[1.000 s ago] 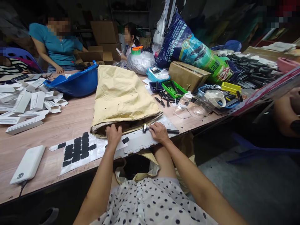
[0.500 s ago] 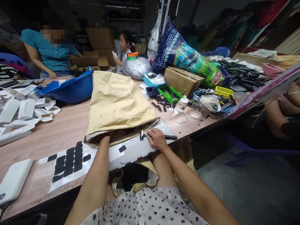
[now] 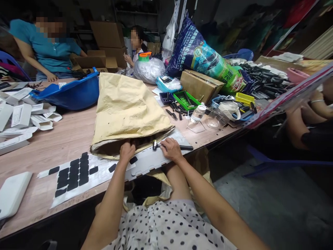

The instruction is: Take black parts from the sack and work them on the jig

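My left hand is at the mouth of a yellowish paper sack that lies on the table. Its fingers curl inward at the sack's dark opening, and whatever they hold is hidden. Beside it, my right hand is closed over the handle of a small hammer, whose metal head points left. Under both hands lies a flat grey-white board along the table edge. A small black rounded pad rests on it. To the left, a white sheet carries several such black pads.
On the left are a blue basin, white boxes and a white power bank. At right stand a green tray, a bottle, a clear jug and a carton. Co-workers sit across and at right.
My left hand has drawn back from deep inside the sack to its mouth, so the hand shows. My right hand stays on the hammer. The whole view has shifted slightly.
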Demonstrator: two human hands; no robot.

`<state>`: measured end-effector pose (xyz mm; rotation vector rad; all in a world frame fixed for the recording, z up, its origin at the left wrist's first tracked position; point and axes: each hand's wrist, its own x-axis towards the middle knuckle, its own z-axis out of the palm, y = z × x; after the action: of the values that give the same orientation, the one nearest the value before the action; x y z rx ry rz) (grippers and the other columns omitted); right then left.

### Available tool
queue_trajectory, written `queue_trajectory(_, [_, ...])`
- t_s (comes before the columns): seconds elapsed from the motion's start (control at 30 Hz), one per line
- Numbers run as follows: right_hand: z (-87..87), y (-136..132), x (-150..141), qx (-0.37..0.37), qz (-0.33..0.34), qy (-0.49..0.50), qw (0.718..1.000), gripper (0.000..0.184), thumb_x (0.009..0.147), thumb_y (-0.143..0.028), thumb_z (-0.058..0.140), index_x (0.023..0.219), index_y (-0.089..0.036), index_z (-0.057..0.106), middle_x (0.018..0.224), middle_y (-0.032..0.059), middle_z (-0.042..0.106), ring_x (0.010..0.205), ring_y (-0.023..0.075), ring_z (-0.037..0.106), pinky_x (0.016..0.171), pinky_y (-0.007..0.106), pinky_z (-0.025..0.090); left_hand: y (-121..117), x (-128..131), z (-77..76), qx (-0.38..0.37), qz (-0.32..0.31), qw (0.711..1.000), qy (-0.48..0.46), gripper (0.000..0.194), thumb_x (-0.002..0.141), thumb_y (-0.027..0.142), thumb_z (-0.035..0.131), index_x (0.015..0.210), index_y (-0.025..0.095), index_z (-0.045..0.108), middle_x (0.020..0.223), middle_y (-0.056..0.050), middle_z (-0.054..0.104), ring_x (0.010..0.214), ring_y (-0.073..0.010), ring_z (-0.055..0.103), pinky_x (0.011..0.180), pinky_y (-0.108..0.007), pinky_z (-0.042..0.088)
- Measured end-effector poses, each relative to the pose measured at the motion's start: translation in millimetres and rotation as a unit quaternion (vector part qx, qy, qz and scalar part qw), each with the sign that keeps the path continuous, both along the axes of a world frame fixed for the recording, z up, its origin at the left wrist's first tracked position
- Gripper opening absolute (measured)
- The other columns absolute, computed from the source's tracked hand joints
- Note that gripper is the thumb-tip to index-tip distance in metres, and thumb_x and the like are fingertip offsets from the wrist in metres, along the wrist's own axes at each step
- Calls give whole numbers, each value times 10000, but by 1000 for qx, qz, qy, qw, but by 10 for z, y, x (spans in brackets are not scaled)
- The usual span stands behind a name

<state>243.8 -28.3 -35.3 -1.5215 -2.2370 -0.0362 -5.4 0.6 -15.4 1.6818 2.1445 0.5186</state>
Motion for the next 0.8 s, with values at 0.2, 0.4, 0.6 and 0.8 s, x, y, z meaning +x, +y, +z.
queue_trajectory(0.2, [3,11,-4,-5,-4,-5,1000,158,916,-256,580,1008,-234,706,930,73,615,916,235,492,776,332,363,-111,-119,149,-7,14,999,40,296,893,295,460,1047,161,675,840,-143,704,942,-342,679,800,-392,501])
queue_trajectory(0.4, [0,15,-1,-1,2,-7,1000,166,930,-275,571,1024,-240,704,915,72,601,908,237,483,774,329,360,-264,-277,169,25,-3,997,69,226,843,213,469,947,188,668,752,-94,637,851,-306,640,762,-382,503])
queue_trajectory(0.6, [2,21,3,0,2,-4,1000,167,929,-278,570,1016,-242,707,915,75,600,910,241,484,776,330,364,-406,-490,249,2,-61,998,11,250,778,281,621,990,214,736,805,-35,661,808,-239,647,783,-331,517])
queue_trajectory(0.8, [11,21,-3,-6,-2,0,1000,174,927,-271,565,1021,-237,707,924,78,602,910,241,487,779,335,367,-499,-516,282,34,-50,998,-17,167,727,239,677,872,232,759,890,-27,697,848,-227,642,807,-321,515])
